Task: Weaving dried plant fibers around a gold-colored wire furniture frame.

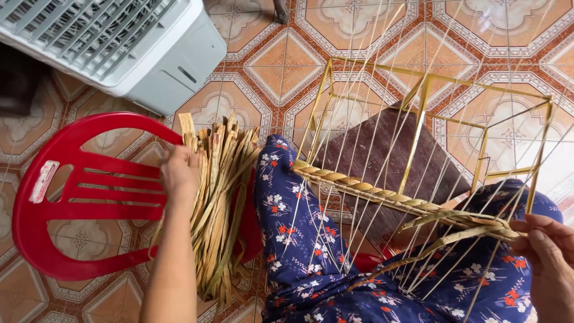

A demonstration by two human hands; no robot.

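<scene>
I see left hand point(178, 173) stretched out, fingers curled into bundle of dried tan straw strips point(218, 197) on red plastic chair point(89, 197). Right hand point(547, 248) pinches woven strand end at yellow wire basket frame point(418, 119) (resting on lap).

- Chair point(89, 197): shiny red plastic.
- Frame point(478, 119): gold metal rods.
- Strips point(221, 197): dry, rough plant leaf.
- Floor point(281, 66): smooth, patterned tiles.
- Trousers point(299, 239): soft flowered cloth.
</scene>
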